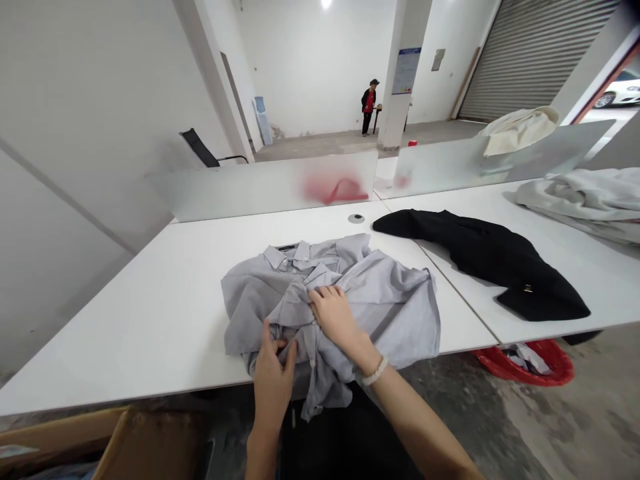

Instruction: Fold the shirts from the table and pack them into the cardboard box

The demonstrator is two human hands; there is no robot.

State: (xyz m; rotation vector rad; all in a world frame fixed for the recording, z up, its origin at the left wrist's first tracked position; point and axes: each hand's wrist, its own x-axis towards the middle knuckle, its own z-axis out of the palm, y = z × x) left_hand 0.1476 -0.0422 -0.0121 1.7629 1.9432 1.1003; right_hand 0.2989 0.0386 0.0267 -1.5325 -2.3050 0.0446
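A crumpled grey button-up shirt lies on the white table, its collar towards the far side and its lower part hanging over the front edge. My right hand, with a pale beaded bracelet at the wrist, has its fingers curled on cloth at the middle of the shirt front. My left hand is at the shirt's lower front, near the table edge. Its thumb and index finger are spread apart and touch the folds, while the other fingers are partly bent. Cloth hides some fingertips.
On the white table, a black garment lies right of the shirt, with pale cloth beyond. Frosted dividers line the back. Below are a red basket and a cardboard box. A person stands far off.
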